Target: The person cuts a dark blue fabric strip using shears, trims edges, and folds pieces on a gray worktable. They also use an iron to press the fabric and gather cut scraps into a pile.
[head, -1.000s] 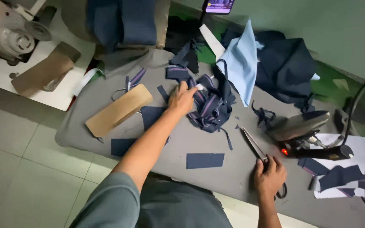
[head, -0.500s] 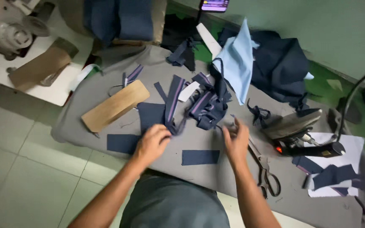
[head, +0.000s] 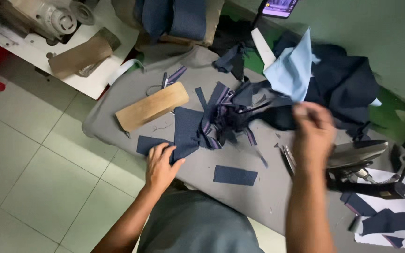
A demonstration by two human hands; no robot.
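Right hand (head: 312,133) now raised, off scissors (head: 288,159)

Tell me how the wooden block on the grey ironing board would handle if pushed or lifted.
The wooden block looks solid and rigid, so it would probably keep its shape, unlike the navy fabric pieces beside it. It lies flat on a long face, so a push would likely slide it over the ironing board rather than roll or tip it. It seems fairly heavy for its size.

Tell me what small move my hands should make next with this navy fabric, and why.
Probably keep the left hand pressing the flat navy piece on the grey board while the right hand lifts its dark strip free. That strip runs back into the tangled scrap pile, so unpinned pieces would likely drag.
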